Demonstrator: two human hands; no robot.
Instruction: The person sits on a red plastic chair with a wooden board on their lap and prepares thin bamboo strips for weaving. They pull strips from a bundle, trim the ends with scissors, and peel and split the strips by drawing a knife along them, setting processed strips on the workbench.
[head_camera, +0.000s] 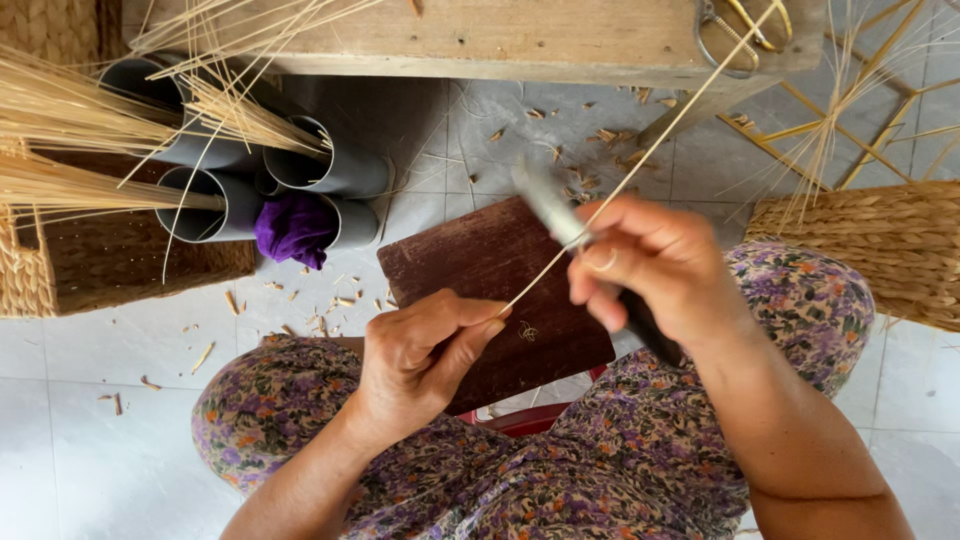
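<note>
My left hand (425, 350) pinches the near end of a long thin bamboo strip (655, 140) that runs up and to the right. My right hand (655, 265) grips a knife (550, 205) with a dark handle, its grey blade blurred and laid against the strip. Both hands hover over a dark brown wooden board (480, 260) that rests on my lap, which is covered in flowered cloth.
Grey plastic tubes (330, 165) holding bundles of thin sticks lie at the left, one stuffed with purple cloth (293, 228). Woven baskets sit at left (110, 260) and right (880, 240). A wooden bench (500, 40) with scissors (735, 30) is ahead. Shavings litter the tiled floor.
</note>
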